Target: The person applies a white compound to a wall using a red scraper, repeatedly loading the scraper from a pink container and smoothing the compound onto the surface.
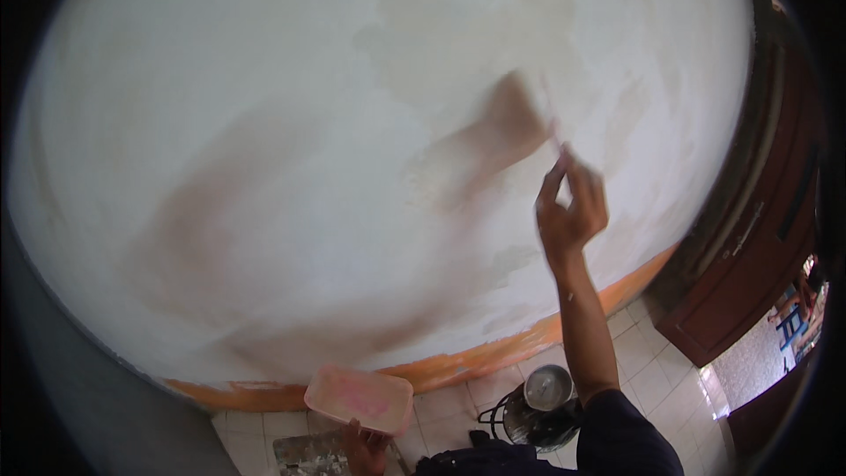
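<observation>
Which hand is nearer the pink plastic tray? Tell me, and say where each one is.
Left. The left hand grips the pink plastic tray from beneath, low near the floor. The right hand is raised well above and to the right, against the white wall.

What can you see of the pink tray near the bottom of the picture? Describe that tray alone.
The pink tray is a shallow rectangle with rounded corners, seemingly plastic, pale pink with a deeper pink smear across its face. It sits slightly tilted, low in view before the wall's orange base strip. The left hand grips its lower edge from below; nothing else touches it.
</observation>
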Tool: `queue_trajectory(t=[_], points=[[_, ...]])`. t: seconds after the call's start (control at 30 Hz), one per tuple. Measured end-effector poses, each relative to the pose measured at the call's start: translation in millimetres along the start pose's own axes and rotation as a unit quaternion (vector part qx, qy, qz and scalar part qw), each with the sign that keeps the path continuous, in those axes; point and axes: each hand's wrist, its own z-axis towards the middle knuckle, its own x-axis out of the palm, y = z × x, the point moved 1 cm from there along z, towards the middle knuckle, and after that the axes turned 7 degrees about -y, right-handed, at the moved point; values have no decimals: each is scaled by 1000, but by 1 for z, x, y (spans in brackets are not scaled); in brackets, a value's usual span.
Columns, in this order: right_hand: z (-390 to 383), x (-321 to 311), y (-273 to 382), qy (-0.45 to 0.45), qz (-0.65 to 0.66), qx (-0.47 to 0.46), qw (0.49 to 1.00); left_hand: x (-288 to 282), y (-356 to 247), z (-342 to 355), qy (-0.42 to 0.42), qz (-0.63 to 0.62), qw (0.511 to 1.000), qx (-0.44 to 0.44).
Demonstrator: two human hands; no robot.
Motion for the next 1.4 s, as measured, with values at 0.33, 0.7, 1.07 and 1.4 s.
queue_trajectory(t=[0.33, 0.7, 1.07, 1.4], points=[[-140, -56, 75, 253, 251, -68, 932, 86, -11, -33, -47, 161, 982, 85], [-79, 26, 23, 43, 76, -63, 994, 36, -8, -8, -2, 75, 997, -21], [-202, -76, 124, 273, 280, -28, 920, 48, -13, -34, -83, 89, 989, 86], [-11, 30, 19, -13, 47, 10, 999, 9, -2, -29, -64, 192, 955, 216]])
